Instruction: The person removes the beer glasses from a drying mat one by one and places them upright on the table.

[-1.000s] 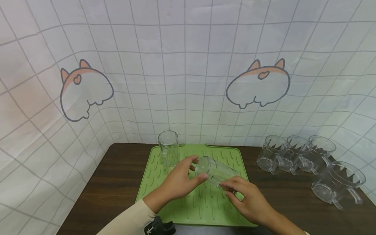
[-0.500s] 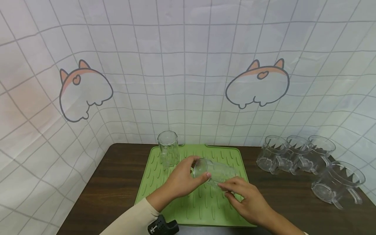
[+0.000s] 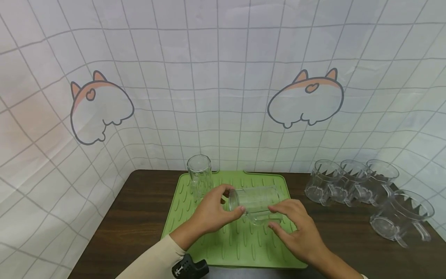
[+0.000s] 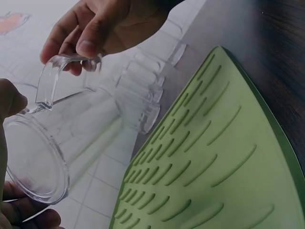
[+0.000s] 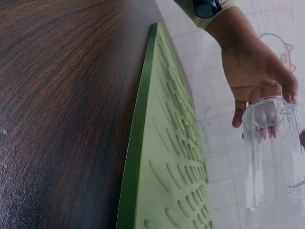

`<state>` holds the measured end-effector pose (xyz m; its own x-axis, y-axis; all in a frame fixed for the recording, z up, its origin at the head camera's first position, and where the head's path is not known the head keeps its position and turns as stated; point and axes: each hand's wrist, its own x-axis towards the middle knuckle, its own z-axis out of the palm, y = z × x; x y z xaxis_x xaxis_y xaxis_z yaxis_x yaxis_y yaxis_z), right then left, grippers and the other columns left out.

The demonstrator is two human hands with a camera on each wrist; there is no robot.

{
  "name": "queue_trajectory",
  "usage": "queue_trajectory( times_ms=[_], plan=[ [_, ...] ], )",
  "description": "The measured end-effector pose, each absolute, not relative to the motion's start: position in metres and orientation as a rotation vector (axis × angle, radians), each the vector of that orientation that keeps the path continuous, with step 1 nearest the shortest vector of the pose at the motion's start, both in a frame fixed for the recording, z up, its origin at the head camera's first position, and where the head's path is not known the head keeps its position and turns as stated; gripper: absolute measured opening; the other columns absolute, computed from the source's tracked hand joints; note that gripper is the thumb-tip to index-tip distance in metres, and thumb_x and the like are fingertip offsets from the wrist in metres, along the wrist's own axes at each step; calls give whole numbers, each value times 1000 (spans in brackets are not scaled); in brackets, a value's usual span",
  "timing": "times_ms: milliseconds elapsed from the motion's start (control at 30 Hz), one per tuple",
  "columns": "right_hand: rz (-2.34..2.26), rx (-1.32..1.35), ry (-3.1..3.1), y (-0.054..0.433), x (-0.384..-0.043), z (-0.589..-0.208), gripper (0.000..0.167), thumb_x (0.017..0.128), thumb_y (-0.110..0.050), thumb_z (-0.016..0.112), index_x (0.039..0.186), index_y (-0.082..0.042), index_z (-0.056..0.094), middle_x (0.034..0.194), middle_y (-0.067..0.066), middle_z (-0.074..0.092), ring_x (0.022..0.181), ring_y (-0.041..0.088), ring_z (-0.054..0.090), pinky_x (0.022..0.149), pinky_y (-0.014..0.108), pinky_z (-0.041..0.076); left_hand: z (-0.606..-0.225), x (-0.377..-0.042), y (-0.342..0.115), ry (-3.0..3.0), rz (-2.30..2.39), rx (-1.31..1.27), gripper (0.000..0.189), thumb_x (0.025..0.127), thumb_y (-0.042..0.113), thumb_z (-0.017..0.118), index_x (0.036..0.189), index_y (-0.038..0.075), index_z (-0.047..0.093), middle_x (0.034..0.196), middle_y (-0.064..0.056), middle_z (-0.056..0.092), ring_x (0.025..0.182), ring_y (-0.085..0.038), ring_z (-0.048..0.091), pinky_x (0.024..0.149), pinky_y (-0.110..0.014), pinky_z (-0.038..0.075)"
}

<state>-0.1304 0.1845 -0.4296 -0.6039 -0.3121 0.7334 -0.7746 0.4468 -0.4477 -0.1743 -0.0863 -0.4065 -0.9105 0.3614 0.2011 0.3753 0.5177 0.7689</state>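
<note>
A clear glass mug [image 3: 256,199] lies sideways in the air above the green mat [image 3: 240,248]. My left hand [image 3: 214,213] holds its base end, thumb on the near side. In the left wrist view, the fingers of my right hand [image 4: 107,26] and its thumb pinch the outer end of the mug's handle [image 4: 46,81]. The right wrist view has the left hand [image 5: 255,67] at the base, its fingertips visible through the glass. Another glass mug [image 3: 200,176] stands upright at the mat's back left.
Several clear mugs stand on the dark wooden table [image 3: 136,217] at the right; the nearest mug [image 3: 398,217] is set apart from the back row. A white gridded sheet [image 3: 223,97] with cartoon prints hangs behind. The mat's raised ribs [image 4: 190,157] run across its surface.
The held mug has turned to lie nearly level, its handle swinging toward me. My right hand has shifted slightly right, with its finger and thumb spread wider.
</note>
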Motion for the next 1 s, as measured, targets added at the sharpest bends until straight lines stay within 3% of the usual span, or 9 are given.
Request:
queue_trajectory(
  times_ms=[133,400,700,1000],
  plan=[
    [1085,809,-2176,186,-129,-427,54,74,-1,88,125,-6,70,114,0,67,115,21,52,102,23,36,-408,-174,-88,-2709,-1392,-680,61,90,49,74,135,11,59,118,-1,61,101,-23,61,84,-41,52],
    [1096,696,-2129,184,-129,-426,69,67,-5,94,128,-1,63,117,6,65,109,16,51,90,21,40,-411,-174,-92,-2642,-1444,-714,55,87,42,79,131,14,60,117,2,61,98,-25,60,77,-40,52],
    [1139,450,-2185,182,-124,-426,60,66,-7,95,115,-3,61,107,-1,63,90,13,53,76,19,41,-414,-172,-95,-2634,-1496,-742,60,87,43,79,136,13,58,124,0,60,101,-29,59,79,-41,52],
    [1112,356,-2279,180,-122,-426,41,74,-15,93,104,-11,66,99,-8,61,77,12,55,64,33,48,-417,-172,-94,-2644,-1508,-759,61,86,40,80,136,14,56,127,1,56,108,-31,58,88,-50,52]
  ],
)
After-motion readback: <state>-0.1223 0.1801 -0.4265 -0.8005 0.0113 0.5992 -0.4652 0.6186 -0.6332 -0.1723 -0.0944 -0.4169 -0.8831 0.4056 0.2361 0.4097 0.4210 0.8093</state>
